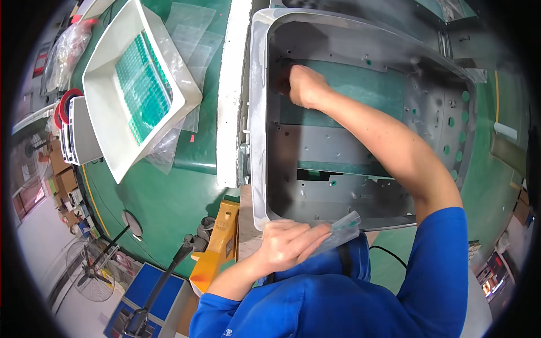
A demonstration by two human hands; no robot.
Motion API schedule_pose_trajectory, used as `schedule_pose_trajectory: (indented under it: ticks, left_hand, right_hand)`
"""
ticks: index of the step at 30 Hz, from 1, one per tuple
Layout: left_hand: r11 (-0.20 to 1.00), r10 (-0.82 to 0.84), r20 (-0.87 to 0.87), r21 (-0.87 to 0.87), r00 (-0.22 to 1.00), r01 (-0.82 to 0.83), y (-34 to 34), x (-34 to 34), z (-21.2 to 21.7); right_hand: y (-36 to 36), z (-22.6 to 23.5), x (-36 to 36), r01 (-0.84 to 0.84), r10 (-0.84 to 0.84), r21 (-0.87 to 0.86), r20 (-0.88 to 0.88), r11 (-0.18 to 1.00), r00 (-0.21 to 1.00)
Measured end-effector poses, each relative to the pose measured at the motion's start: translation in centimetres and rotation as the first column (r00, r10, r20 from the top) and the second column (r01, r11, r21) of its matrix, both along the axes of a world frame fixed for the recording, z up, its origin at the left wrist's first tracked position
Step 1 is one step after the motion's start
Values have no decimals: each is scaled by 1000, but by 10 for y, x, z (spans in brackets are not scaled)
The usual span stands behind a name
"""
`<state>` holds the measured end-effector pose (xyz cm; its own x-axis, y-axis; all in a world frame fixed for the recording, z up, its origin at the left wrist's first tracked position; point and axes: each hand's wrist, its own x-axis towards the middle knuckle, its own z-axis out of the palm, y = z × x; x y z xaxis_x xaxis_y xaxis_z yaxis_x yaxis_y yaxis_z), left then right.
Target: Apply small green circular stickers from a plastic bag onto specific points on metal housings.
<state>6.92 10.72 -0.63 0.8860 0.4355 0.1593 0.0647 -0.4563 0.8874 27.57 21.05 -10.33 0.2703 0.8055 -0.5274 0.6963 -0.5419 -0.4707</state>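
Observation:
A big grey metal cabinet shell lies in front of me with its open side up. My right hand reaches inside it, closed, against the shell's left inner wall. What its fingers hold, if anything, is hidden. Down at the shell's near left corner, my left hand is closed on a clear plastic bag. Small green bits show inside the bag. Cutouts in the shell's bottom and round holes along its right side let the green floor show through.
To the left, a white plastic bin holds green dotted sheets, with clear plastic bags beside it. A white beam runs between bin and shell. A yellow pallet truck and a standing fan are at the lower left.

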Motion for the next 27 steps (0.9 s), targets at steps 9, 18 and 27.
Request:
schedule_pose_trajectory:
  ticks: [9, 18, 27]
  left_hand:
    - [1000, -7, 14, -16, 1000, 7, 1, 0, -1]
    - [1000, -6, 13, -21, 1000, 7, 1, 1, -2]
    - [999, 8, -10, -31, 1000, -8, 0, 2, 0]
  right_hand:
    - [-2, -4, 0, -6, 6, 47, 15, 999, 1000]
    - [-3, -20, -1, -64, 57, 104, 74, 992, 996]
    - [-6, -17, -2, -88, 74, 139, 104, 986, 992]
